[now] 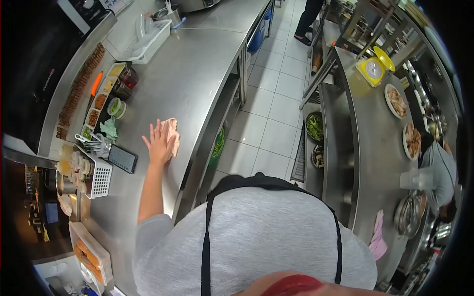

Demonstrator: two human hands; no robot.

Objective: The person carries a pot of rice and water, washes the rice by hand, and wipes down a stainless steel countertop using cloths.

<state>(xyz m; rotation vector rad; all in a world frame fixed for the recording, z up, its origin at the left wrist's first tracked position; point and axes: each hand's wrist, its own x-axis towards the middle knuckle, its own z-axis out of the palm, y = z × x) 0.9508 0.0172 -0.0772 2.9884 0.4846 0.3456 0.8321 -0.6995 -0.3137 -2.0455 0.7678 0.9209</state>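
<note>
My left hand (159, 144) lies on the steel counter (197, 59) with its fingers spread. Under its palm and fingers is a pale pink cloth (174, 129), partly covered by the hand. A phone (122, 159) with its screen lit rests on the counter beside the wrist. Farther left are a green cloth (109, 128) and a small round tub of chopped greens (116, 107). My right hand is out of sight.
Along the wall stand small containers of toppings (99, 101), an orange-handled knife (97, 84) and a white basket of tubs (101, 180). Across the tiled aisle (264, 103), another counter holds a yellow scale (371, 70), plates of meat (396, 101) and a pink cloth (378, 239). A co-worker (439, 172) stands beyond.
</note>
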